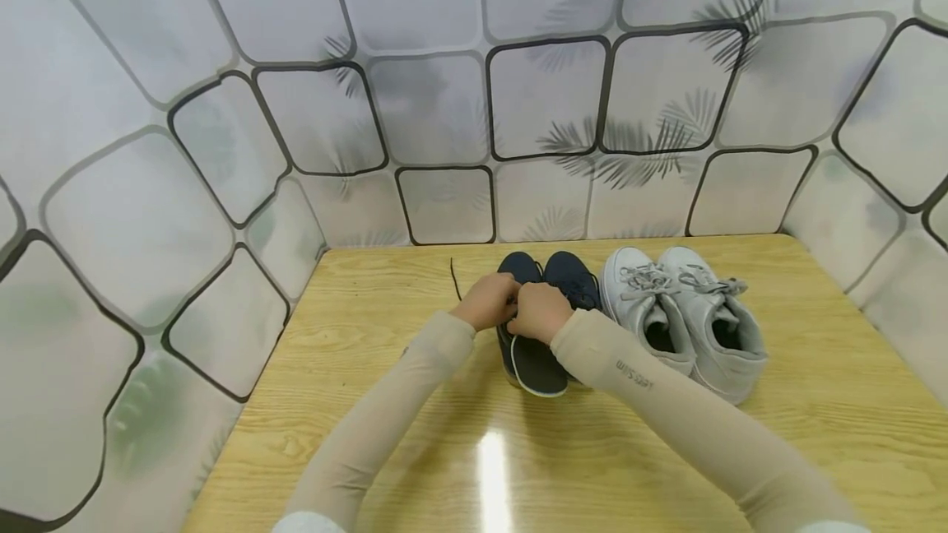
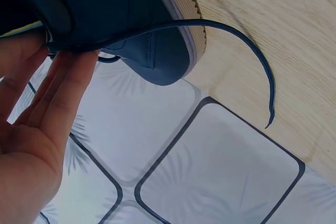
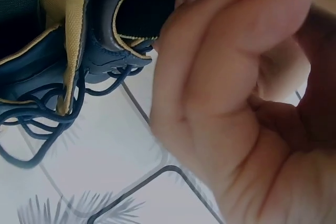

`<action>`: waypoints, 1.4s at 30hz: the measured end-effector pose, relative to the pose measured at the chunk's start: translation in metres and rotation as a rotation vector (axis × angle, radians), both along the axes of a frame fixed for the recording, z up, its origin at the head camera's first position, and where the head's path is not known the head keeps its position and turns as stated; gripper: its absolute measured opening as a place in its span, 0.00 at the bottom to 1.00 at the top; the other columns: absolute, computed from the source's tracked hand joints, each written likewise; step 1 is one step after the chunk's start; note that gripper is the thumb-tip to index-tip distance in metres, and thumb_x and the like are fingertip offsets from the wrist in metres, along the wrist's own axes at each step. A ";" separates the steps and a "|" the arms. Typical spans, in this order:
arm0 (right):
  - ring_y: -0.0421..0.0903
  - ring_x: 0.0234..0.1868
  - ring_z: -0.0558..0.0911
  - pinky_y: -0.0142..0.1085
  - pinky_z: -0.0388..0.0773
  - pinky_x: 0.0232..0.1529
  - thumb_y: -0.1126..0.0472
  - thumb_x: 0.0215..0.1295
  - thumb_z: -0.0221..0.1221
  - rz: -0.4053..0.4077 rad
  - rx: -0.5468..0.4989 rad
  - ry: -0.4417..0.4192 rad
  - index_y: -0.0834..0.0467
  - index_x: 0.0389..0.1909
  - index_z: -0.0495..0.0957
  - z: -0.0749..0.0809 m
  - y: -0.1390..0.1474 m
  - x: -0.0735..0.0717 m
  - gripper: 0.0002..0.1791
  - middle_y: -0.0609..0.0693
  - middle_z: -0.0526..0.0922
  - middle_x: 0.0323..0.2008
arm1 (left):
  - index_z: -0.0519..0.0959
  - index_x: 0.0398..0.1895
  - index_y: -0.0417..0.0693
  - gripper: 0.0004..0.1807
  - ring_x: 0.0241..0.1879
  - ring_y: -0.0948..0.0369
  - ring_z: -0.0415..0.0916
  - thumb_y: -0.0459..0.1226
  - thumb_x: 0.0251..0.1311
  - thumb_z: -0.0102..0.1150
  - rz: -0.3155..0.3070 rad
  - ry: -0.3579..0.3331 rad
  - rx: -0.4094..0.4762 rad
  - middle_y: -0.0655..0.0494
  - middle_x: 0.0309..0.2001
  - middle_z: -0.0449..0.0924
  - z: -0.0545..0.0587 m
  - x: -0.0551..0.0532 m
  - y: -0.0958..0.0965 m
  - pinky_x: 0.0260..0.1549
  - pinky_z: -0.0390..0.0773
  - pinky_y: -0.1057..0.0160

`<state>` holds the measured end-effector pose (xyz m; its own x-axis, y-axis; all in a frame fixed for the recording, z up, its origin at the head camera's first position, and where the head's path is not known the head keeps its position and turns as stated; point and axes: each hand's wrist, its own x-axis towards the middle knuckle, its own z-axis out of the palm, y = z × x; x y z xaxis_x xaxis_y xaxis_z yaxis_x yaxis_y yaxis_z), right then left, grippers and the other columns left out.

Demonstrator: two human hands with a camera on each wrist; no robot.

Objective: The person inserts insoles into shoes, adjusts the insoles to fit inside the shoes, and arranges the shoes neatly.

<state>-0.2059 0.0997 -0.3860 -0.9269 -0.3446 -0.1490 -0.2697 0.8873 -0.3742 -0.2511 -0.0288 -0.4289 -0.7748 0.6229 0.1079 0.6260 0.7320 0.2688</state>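
Two navy lace-up shoes stand side by side on the wooden table, toes toward the wall: a left one [image 1: 520, 266] and a right one [image 1: 572, 276]. My left hand [image 1: 489, 301] pinches the edge of the left shoe's opening, with its fingers against the outer side by the lace [image 2: 210, 23]. That lace hangs loose in a curve. My right hand [image 1: 541, 311] is curled over the same shoe and grips a dark insole [image 1: 539, 368] with a pale edge, which sticks out over the heel. Both hands hide the insole's front part and the shoe's opening.
A pair of white sneakers, a nearer-left one [image 1: 629, 278] and one further right [image 1: 714, 315], stands right of the navy shoes with laces tied. The wooden table [image 1: 370, 336] ends at a patterned wall covering [image 1: 444, 122] at the back and sides.
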 end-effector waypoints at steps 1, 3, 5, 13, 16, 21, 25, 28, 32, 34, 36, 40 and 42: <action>0.47 0.18 0.74 0.36 0.69 0.21 0.59 0.56 0.65 -0.004 0.007 0.017 0.59 0.17 0.76 -0.001 -0.001 -0.001 0.13 0.52 0.74 0.17 | 0.85 0.26 0.46 0.07 0.26 0.61 0.69 0.31 0.61 0.61 -0.001 -0.001 0.002 0.55 0.24 0.75 0.000 0.000 0.000 0.28 0.69 0.66; 0.48 0.20 0.74 0.37 0.69 0.22 0.60 0.57 0.65 -0.019 0.019 0.037 0.59 0.16 0.76 -0.003 -0.004 -0.002 0.13 0.52 0.75 0.18 | 0.85 0.26 0.46 0.07 0.25 0.61 0.69 0.31 0.61 0.61 -0.003 0.001 0.002 0.55 0.24 0.75 0.001 -0.001 0.000 0.28 0.68 0.66; 0.49 0.21 0.76 0.38 0.71 0.23 0.59 0.57 0.65 -0.037 0.020 0.048 0.59 0.18 0.77 -0.005 -0.005 0.000 0.13 0.53 0.76 0.18 | 0.85 0.26 0.46 0.08 0.24 0.62 0.68 0.31 0.61 0.61 -0.002 0.000 0.004 0.55 0.23 0.75 0.000 -0.001 0.000 0.27 0.68 0.66; 0.48 0.15 0.75 0.37 0.73 0.16 0.50 0.59 0.66 0.008 0.095 0.199 0.56 0.09 0.71 -0.010 -0.008 0.030 0.25 0.52 0.72 0.10 | 0.82 0.24 0.45 0.09 0.24 0.62 0.69 0.29 0.62 0.59 0.005 -0.025 0.001 0.54 0.25 0.77 -0.004 -0.002 0.000 0.27 0.70 0.66; 0.47 0.14 0.74 0.36 0.70 0.14 0.47 0.56 0.68 0.030 0.150 0.234 0.57 0.10 0.71 -0.008 -0.008 0.045 0.25 0.52 0.71 0.11 | 0.82 0.26 0.47 0.07 0.26 0.62 0.72 0.29 0.61 0.60 0.001 -0.014 -0.005 0.54 0.28 0.78 -0.006 -0.003 0.000 0.29 0.73 0.65; 0.48 0.16 0.74 0.37 0.70 0.14 0.50 0.52 0.71 0.042 0.135 0.220 0.59 0.14 0.72 -0.004 -0.006 0.059 0.22 0.52 0.71 0.16 | 0.81 0.26 0.46 0.06 0.27 0.61 0.74 0.31 0.61 0.62 0.001 -0.009 -0.009 0.53 0.29 0.79 -0.007 -0.002 -0.001 0.30 0.75 0.65; 0.45 0.13 0.70 0.33 0.62 0.11 0.54 0.54 0.69 0.032 0.090 0.228 0.56 0.09 0.66 -0.003 -0.005 0.059 0.24 0.50 0.66 0.12 | 0.82 0.28 0.46 0.05 0.28 0.60 0.74 0.31 0.61 0.62 0.002 -0.014 -0.013 0.52 0.30 0.79 -0.006 -0.002 -0.001 0.31 0.75 0.64; 0.44 0.11 0.67 0.32 0.56 0.11 0.57 0.55 0.68 0.018 0.060 0.254 0.54 0.08 0.63 -0.002 -0.006 0.056 0.25 0.49 0.64 0.10 | 0.83 0.28 0.46 0.06 0.26 0.61 0.73 0.29 0.61 0.61 0.006 -0.030 -0.006 0.53 0.29 0.79 -0.005 -0.002 0.000 0.29 0.73 0.65; 0.45 0.10 0.67 0.32 0.56 0.11 0.61 0.56 0.66 -0.002 0.031 0.263 0.54 0.09 0.65 -0.001 -0.010 0.051 0.23 0.49 0.65 0.10 | 0.83 0.27 0.46 0.07 0.24 0.61 0.69 0.28 0.60 0.60 0.012 -0.053 0.009 0.54 0.26 0.78 -0.003 -0.002 0.000 0.27 0.70 0.66; 0.46 0.11 0.69 0.33 0.58 0.12 0.62 0.57 0.65 -0.012 0.025 0.255 0.55 0.10 0.67 -0.001 -0.012 0.049 0.21 0.50 0.66 0.10 | 0.83 0.26 0.46 0.08 0.23 0.61 0.68 0.28 0.60 0.60 0.009 -0.054 0.016 0.55 0.25 0.78 -0.003 -0.002 0.000 0.26 0.69 0.66; 0.46 0.11 0.69 0.33 0.59 0.12 0.63 0.58 0.65 -0.016 0.021 0.258 0.56 0.11 0.69 -0.001 -0.014 0.047 0.20 0.50 0.67 0.10 | 0.83 0.25 0.46 0.08 0.24 0.62 0.68 0.29 0.61 0.60 0.004 -0.051 0.024 0.56 0.25 0.78 -0.003 -0.002 -0.001 0.26 0.69 0.66; 0.45 0.11 0.68 0.32 0.57 0.12 0.63 0.59 0.66 -0.017 0.020 0.282 0.58 0.11 0.71 -0.003 -0.015 0.044 0.19 0.50 0.67 0.10 | 0.81 0.23 0.47 0.09 0.24 0.62 0.67 0.30 0.61 0.61 -0.008 -0.032 0.041 0.56 0.24 0.75 -0.003 -0.001 -0.003 0.26 0.67 0.67; 0.45 0.10 0.68 0.32 0.57 0.11 0.62 0.59 0.66 -0.022 0.027 0.296 0.59 0.13 0.72 -0.005 -0.015 0.041 0.18 0.50 0.67 0.10 | 0.79 0.21 0.47 0.11 0.23 0.62 0.65 0.29 0.61 0.60 -0.013 -0.028 0.049 0.56 0.23 0.73 -0.003 -0.001 -0.003 0.25 0.65 0.67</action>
<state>-0.1653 0.0851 -0.3914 -0.9385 -0.3237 0.1198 -0.3443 0.9026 -0.2583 -0.2519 -0.0323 -0.4320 -0.7699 0.6275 0.1163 0.6270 0.7096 0.3216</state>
